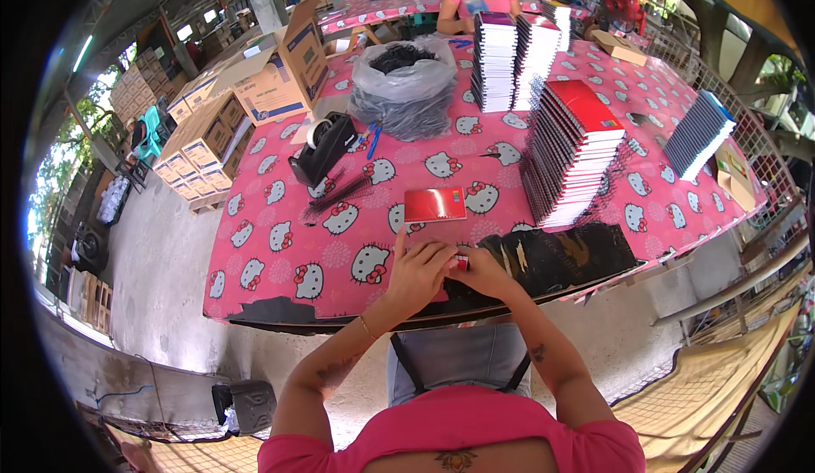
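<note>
both hands (450, 271) closed on red booklet (461, 261)

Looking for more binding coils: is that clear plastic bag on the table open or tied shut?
Open. The clear plastic bag has its mouth rolled wide, with black coils showing uncovered at the top.

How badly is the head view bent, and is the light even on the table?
Head view: strong fisheye, the table edge bows and black fills the corners; daylight is soft and even, no harsh shadows; both hands are sharp, the small red thing between them mostly hidden.
</note>
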The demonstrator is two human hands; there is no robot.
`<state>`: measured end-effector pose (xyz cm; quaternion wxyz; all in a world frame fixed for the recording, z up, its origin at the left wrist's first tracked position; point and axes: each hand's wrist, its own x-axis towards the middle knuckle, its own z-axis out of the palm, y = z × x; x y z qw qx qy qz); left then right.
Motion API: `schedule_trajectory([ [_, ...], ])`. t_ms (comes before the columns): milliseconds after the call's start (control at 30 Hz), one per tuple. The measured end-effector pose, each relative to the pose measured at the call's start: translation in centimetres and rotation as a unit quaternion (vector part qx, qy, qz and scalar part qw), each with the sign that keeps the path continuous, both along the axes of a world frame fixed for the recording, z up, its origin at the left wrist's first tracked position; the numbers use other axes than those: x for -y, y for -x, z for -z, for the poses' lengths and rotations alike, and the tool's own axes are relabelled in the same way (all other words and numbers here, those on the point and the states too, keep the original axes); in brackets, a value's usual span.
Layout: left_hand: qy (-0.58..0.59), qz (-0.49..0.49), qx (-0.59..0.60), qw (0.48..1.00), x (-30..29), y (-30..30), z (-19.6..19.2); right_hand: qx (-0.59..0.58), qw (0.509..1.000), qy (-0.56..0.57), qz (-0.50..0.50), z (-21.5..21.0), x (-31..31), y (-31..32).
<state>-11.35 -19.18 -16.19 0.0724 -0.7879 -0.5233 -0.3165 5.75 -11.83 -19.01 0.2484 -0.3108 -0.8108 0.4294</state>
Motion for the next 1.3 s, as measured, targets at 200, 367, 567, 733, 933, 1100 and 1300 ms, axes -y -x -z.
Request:
schedule_trajectory([
  [200, -0.030, 0.024, 0.033, 0.999, 0.1, -0.4, -0.6, -0.175, 0.981, 0.084, 0.010, -1.8, -0.3, -3.7],
  [367, -0.015, 0.028, 0.042, 0.999, -0.2, 0.1, -0.7, -0.131, 0.989, 0.064, 0.009, -2.4, -0.6, -3.7],
  [567, 0.012, 0.065, 0.009, 0.998, 0.1, -0.5, -2.0, -0.134, 0.974, -0.157, 0.094, -3.3, 0.9, -2.3],
  [733, 0.136, 0.064, 0.187, 0.971, -1.1, -2.7, -7.6, -0.138, 0.903, -0.300, 0.275, -6.9, 1.8, -3.1],
  [933, -0.091, 0.184, 0.224, 0.953, -5.4, -6.8, -17.0, -0.321, 0.926, -0.040, 0.194, -17.0, 2.9, -6.8],
  [1100, -0.099, 0.140, 0.334, 0.927, -9.1, -5.3, -16.8, -0.235, 0.940, -0.109, 0.222, -25.7, -7.0, -13.9],
  [1300, 0.021, 0.099, 0.279, 0.955, -7.6, -2.9, -8.7, 0.168, 0.899, -0.236, 0.328, -24.4, -15.1, -18.6],
])
